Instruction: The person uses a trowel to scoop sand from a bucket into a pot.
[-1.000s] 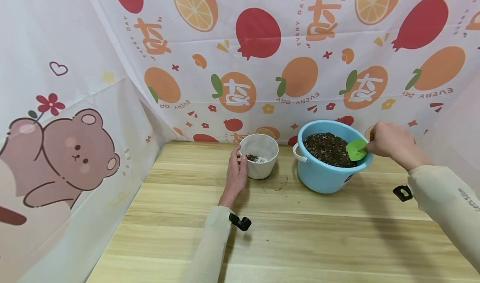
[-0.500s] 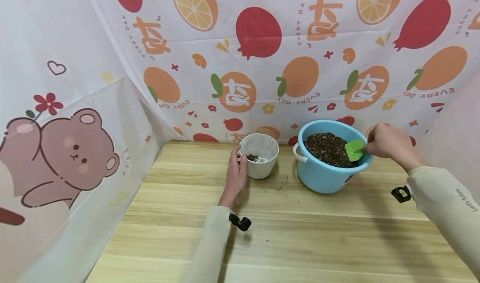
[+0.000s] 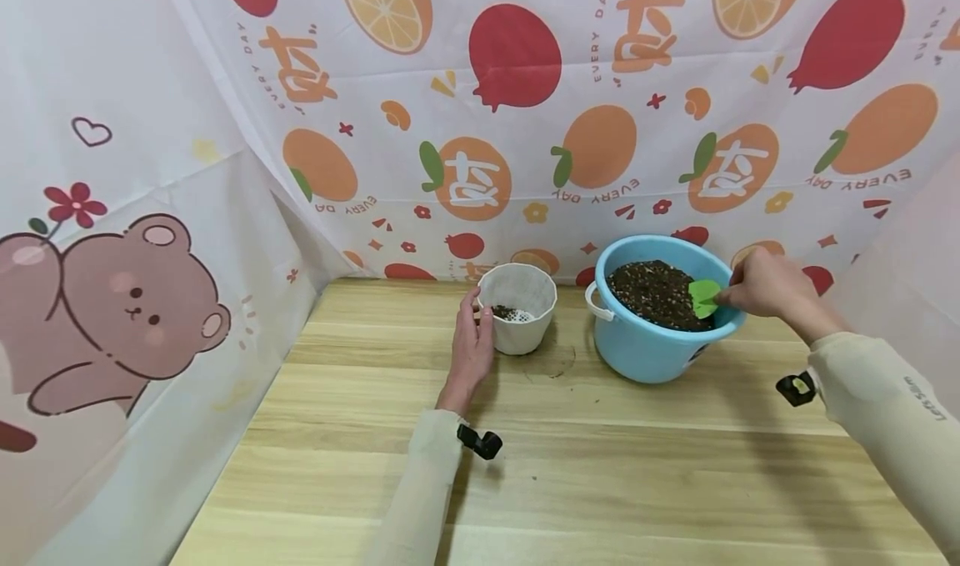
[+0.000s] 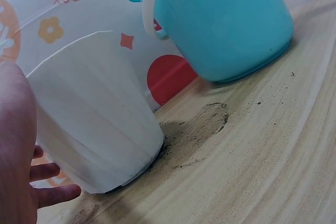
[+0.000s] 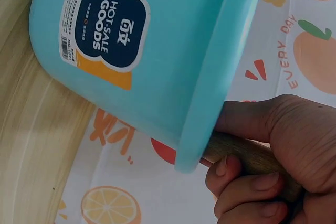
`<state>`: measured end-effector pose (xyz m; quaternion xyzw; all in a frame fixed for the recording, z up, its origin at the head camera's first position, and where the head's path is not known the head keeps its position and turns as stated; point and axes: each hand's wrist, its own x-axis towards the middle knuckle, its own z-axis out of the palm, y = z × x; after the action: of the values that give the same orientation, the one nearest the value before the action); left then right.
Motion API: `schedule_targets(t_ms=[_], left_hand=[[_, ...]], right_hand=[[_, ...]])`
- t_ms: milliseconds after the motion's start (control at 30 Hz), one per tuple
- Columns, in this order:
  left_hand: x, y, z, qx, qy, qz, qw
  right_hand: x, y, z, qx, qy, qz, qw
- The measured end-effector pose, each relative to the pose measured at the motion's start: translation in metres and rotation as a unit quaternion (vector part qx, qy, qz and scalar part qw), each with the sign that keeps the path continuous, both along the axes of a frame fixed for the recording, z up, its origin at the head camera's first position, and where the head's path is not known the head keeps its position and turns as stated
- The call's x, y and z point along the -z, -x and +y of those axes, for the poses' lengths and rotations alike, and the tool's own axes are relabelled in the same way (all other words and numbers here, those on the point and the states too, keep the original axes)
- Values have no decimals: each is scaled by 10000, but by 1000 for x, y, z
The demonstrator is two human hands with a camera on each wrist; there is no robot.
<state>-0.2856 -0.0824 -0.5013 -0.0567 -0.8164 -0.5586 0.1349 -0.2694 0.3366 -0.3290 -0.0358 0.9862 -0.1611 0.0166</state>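
Note:
A ribbed white flowerpot (image 3: 517, 333) stands on the table, with a little dark soil (image 3: 504, 312) over its perforated bottom. My left hand (image 3: 472, 345) rests against the pot's left side, fingers extended and thumb at the near side. To the right is a light blue bucket (image 3: 645, 358) holding dark potting soil (image 3: 652, 295). My right hand (image 3: 765, 284) grips a small trowel by its wooden handle (image 5: 247, 156), over the bucket's right rim. The trowel's green blade (image 3: 703, 298) lies at the soil's right side, its tip in or on the soil.
The wooden table (image 3: 600, 483) has soil crumbs (image 4: 220, 114) between pot and bucket. A white handle (image 3: 597, 303) sits on the bucket's left side. Behind hangs a fruit-print cloth (image 3: 517, 174), and a bear-print cloth (image 3: 150, 299) hangs at the left.
My right hand and the trowel have shifted slightly left, the green blade moving a little further over the soil. The left hand and flowerpot stay put; the head view has tilted slightly.

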Motion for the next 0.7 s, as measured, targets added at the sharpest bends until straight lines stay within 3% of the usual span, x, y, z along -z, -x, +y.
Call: schedule_targets(t_ms=[700], left_hand=[[2, 0, 1, -1, 26, 44, 10000]], right_hand=[[8, 6, -12, 347, -125, -96, 9993]])
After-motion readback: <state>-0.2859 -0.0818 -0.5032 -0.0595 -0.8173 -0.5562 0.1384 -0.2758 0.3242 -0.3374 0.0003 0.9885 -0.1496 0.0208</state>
